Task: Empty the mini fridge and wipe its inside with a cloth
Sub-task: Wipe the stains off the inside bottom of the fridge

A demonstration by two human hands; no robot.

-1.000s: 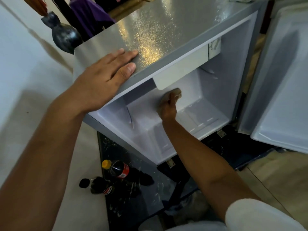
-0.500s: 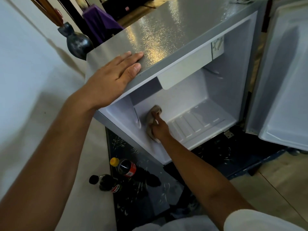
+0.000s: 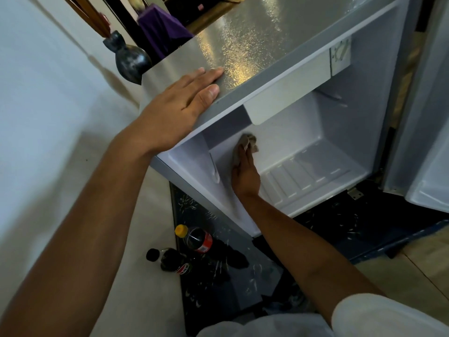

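The grey mini fridge point(image 3: 255, 40) stands open, its white inside bare of food. My right hand point(image 3: 245, 176) reaches in and presses a crumpled grey-brown cloth point(image 3: 250, 143) against the back wall near the left corner. My left hand point(image 3: 179, 105) lies flat on the fridge's shiny top at the front left edge, fingers apart, holding nothing. A white freezer flap point(image 3: 289, 93) hangs under the top. The ribbed floor point(image 3: 308, 176) of the inside lies to the right of my right hand.
The fridge door point(image 3: 427, 142) swings open at the right. Two dark soda bottles, one with a yellow cap point(image 3: 194, 238) and one with a black cap point(image 3: 170, 260), lie on a dark mat point(image 3: 218, 283) in front. A dark vase point(image 3: 128, 59) stands by the wall.
My right hand with the cloth went from under the freezer flap down toward the lower left, then back up along the back wall. The view shifted slightly. My left hand stayed on top.
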